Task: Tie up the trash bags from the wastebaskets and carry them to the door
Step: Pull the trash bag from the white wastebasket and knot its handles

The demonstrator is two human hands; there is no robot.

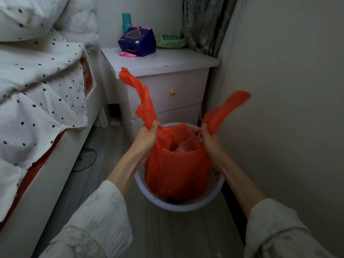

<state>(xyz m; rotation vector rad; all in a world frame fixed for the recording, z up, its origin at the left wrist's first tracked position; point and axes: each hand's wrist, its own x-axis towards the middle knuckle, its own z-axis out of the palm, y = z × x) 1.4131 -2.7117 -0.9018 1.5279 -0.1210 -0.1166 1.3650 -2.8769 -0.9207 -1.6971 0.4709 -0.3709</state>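
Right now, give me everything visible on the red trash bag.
The red trash bag is thin, crinkled, slightly translucent plastic, standing in the white perforated wastebasket on the floor by the nightstand. Its mouth is open, with pale crumpled waste inside. Two long handle strips stick upward: the left hand grips the left one at its base, the right hand grips the right one. No knot yet.

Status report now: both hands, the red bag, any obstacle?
Left hand and right hand each grip one bag handle. Red bag untied, inside the white wastebasket. Nothing in the way.
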